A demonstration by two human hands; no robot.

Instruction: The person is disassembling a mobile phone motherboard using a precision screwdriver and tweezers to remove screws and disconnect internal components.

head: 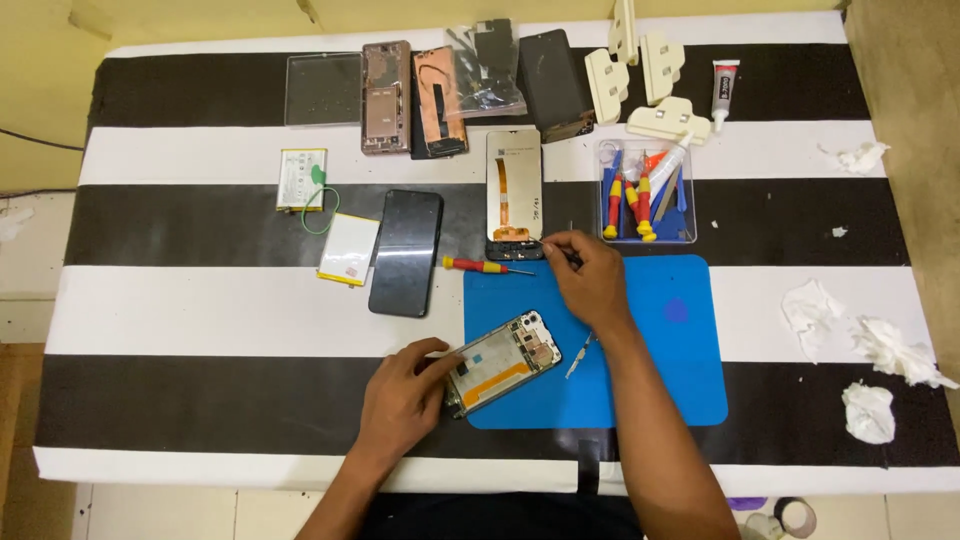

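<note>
Two hands share the work: our left hand (400, 398) grips the opened phone (503, 361) steady while our right hand (592, 280) pinches a thin tool (570, 255); we should keep both firm.

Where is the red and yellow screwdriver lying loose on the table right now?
In the head view, the screwdriver lies just past the blue mat's upper left corner, between the black phone and the right hand.

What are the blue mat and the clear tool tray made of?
Blue rectangular mat: likely silicone or rubber; matte, flat, rounded corners. Clear rectangular tool tray: likely hard plastic; transparent glossy walls, screwdrivers showing through.
</note>
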